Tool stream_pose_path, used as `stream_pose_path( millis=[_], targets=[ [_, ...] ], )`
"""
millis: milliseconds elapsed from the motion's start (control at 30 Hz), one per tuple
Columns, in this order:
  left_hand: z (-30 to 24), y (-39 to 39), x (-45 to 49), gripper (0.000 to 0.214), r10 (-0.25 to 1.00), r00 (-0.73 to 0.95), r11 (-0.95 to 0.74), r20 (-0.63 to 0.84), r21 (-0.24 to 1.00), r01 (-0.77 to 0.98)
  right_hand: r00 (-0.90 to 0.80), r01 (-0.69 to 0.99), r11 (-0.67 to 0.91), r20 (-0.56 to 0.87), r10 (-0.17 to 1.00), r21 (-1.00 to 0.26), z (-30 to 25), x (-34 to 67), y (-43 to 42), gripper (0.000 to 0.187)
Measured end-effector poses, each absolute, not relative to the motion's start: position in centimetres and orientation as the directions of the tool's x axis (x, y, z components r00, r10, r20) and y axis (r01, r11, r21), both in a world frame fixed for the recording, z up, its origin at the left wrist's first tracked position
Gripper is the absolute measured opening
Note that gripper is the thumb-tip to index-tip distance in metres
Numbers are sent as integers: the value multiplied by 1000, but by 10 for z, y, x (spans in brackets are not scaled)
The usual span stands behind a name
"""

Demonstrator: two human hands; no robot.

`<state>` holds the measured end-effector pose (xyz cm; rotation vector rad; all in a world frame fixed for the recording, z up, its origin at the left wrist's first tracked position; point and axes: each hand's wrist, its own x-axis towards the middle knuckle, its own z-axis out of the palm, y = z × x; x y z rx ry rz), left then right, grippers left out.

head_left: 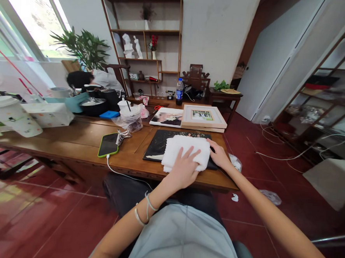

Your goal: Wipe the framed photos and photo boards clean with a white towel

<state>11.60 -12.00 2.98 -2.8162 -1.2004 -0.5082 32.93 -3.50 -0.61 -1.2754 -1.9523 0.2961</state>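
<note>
A folded white towel (173, 148) lies on a dark picture panel (155, 143) on the wooden table. My left hand (184, 169) is open, its fingers spread and resting on the towel. My right hand (219, 156) is closed at the panel's right edge, beside the towel; its fingers are partly hidden. The towel covers much of the panel's middle. Just behind the panel are a light framed picture (218, 115) and a photo print or panel (168, 123).
On the wooden table (132, 154), left of the panel, a green-cased phone (108, 145) has a white cable running over the front edge. Farther left stand a large paper cup (21, 116), a tissue box (50, 113) and bags. A blue-labelled bottle (179, 92) stands behind the frames. A person (105, 80) is at the far left.
</note>
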Motion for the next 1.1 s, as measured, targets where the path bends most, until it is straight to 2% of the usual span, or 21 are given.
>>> stream_pose_path(
  millis=[167, 467, 633, 800, 1000, 1100],
  targets=[
    [35, -96, 84, 27, 773, 566, -617, 286, 132, 776, -193, 686, 478, 497, 846, -549, -6, 327, -35, 36],
    [31, -70, 11, 29, 892, 331, -370, 310, 77, 926, -180, 653, 480, 496, 849, -586, -3, 326, -37, 34],
    [32, -81, 17, 28, 906, 292, -323, 307, 54, 945, -179, 657, 477, 494, 851, -583, -3, 328, -38, 34],
    [34, -95, 62, 29, 872, 377, -409, 311, 42, 912, -182, 673, 478, 499, 847, -565, -4, 329, -37, 35],
    [35, -130, 102, 27, 730, 624, -660, 280, 53, 749, -204, 671, 491, 499, 842, -555, -6, 328, -34, 36],
    [36, -139, 107, 26, 685, 676, -712, 272, 55, 700, -210, 667, 491, 492, 845, -560, -7, 328, -33, 39]
  ],
)
